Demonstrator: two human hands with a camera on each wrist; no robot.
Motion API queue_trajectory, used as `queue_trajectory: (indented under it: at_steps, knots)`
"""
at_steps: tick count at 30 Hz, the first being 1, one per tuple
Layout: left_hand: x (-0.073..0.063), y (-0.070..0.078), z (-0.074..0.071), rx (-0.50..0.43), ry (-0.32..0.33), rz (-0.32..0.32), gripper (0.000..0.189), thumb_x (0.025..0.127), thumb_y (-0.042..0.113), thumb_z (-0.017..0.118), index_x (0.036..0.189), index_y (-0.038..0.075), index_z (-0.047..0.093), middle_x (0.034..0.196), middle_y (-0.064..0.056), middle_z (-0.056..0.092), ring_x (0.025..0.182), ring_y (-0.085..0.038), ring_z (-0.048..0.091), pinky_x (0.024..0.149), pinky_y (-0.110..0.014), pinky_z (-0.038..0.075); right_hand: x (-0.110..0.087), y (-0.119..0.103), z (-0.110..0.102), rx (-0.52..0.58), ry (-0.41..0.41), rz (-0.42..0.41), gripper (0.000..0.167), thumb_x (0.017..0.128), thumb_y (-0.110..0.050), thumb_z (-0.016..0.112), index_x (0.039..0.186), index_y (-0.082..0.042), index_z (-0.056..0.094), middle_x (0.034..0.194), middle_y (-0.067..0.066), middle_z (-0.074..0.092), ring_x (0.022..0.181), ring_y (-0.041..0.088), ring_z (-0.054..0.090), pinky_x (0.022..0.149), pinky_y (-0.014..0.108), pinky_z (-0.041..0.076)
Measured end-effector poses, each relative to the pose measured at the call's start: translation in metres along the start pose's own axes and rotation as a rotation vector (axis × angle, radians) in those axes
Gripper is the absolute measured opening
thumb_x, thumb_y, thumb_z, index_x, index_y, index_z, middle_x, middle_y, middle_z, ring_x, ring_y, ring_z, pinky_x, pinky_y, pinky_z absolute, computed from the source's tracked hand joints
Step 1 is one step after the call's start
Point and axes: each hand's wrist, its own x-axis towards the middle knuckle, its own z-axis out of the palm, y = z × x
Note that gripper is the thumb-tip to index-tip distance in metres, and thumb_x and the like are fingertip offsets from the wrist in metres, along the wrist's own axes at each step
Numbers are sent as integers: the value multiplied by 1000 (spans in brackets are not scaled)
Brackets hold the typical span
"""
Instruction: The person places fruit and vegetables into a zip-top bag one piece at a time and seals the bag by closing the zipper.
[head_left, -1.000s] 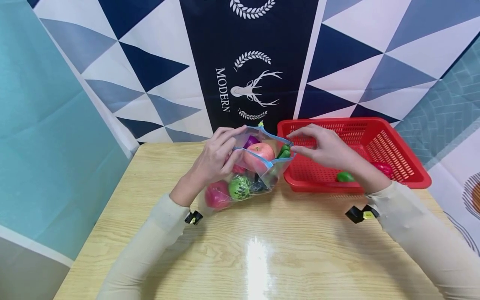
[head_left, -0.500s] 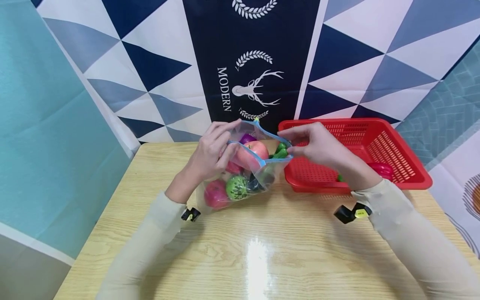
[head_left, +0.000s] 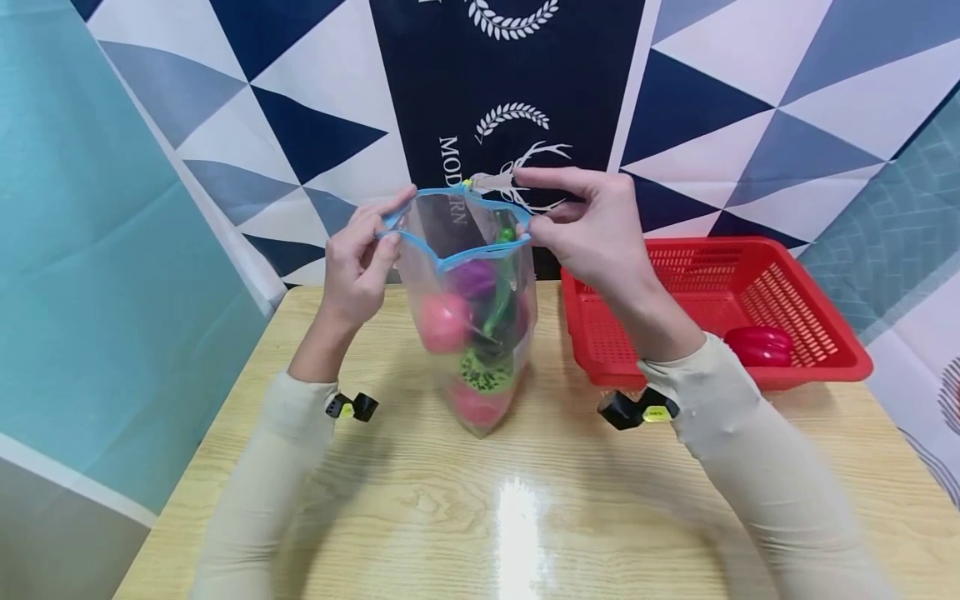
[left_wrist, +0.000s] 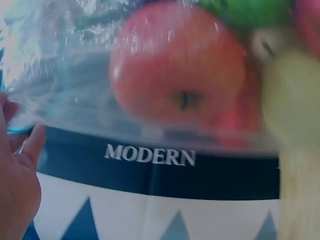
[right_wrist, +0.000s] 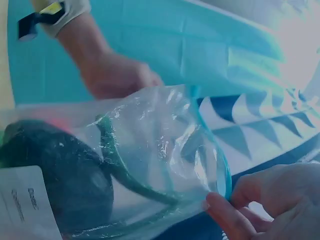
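Note:
A clear zip bag (head_left: 517, 333) with a blue zip edge hangs upright between both hands, its mouth parted. My left hand (head_left: 360, 262) pinches the left end of the rim between thumb and fingers. My right hand (head_left: 603, 233) pinches the right end, its index finger stretched out above the bag. Inside are a red apple (left_wrist: 175, 65), a purple item (head_left: 476, 277), a long green chili pepper (head_left: 501, 304), a green speckled ball (head_left: 483, 375) and a dark rounded item (right_wrist: 60, 175). Whether the bag's bottom corner touches the table cannot be told.
A red plastic basket (head_left: 832, 333) stands at the table's back right, holding a red bell pepper (head_left: 759, 346). The right forearm hides part of it. The wooden table (head_left: 420, 500) meets a patterned cloth backdrop (head_left: 322, 125) behind.
Both hands have raised the bag and moved it left, away from the basket. The bag has swung from lying slanted to upright, and its contents have settled lower. The right index finger has straightened.

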Motion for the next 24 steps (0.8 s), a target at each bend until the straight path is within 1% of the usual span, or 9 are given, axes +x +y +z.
queue_trajectory:
  at_steps: [2,4,6,11,13,15,20,22,24]
  knots:
    - [-5,-5,-3,-41,-5,-30,30,108,1,55,80,-8,58,152,-35,68,127,-9,64,64,-17,35,-1,-6,3,10,7,-30,49,98,5,69,140,-18,81,148,4,78,58,8,65,50,21,39]
    - [-10,-9,-3,-53,-22,-45,30,108,1,54,80,-9,58,153,-35,67,128,-6,64,64,-17,35,-2,-10,4,31,21,-51,49,99,6,69,139,-18,82,150,2,76,56,10,63,51,20,40]
    - [-13,-12,-2,-47,-38,-49,30,108,3,54,80,-8,58,153,-35,67,128,-8,64,64,-18,35,-3,-11,4,62,51,-78,47,98,7,69,137,-16,82,147,4,78,57,12,63,53,19,42]
    - [-17,-15,1,-10,-78,-21,29,106,5,56,78,-4,59,152,-32,69,129,-24,68,70,-22,35,-5,-7,5,103,98,-165,44,98,9,69,133,-13,84,137,4,81,66,10,73,56,17,47]
    - [-18,-16,2,-18,-61,-13,29,105,4,56,77,-5,58,150,-33,69,128,-25,69,70,-21,35,-5,-4,5,119,107,-186,44,98,9,67,133,-12,84,136,3,81,69,10,76,56,16,47]
    - [-19,-16,2,-41,-36,-14,29,104,3,55,76,-6,57,149,-35,69,129,-19,69,73,-18,40,-5,-1,5,144,122,-198,42,98,9,66,131,-9,84,134,5,82,71,10,78,62,13,54]
    - [-16,-13,3,-82,26,-19,31,104,3,54,76,-8,54,148,-36,70,131,-7,66,67,-16,38,-2,5,1,114,117,-146,40,100,8,64,131,-9,84,120,2,84,66,9,73,55,14,45]
    - [-14,-12,4,-67,38,-18,31,105,3,54,76,-9,54,147,-34,70,128,-5,66,64,-19,31,-1,8,-2,79,103,-107,41,100,6,65,132,-11,84,116,0,84,63,9,71,50,21,32]
    - [-12,-11,4,-58,56,-16,31,104,3,54,76,-9,53,147,-33,72,122,-6,66,63,-20,29,0,11,-4,74,104,-88,40,101,5,66,133,-11,84,112,-1,85,63,10,72,49,22,32]
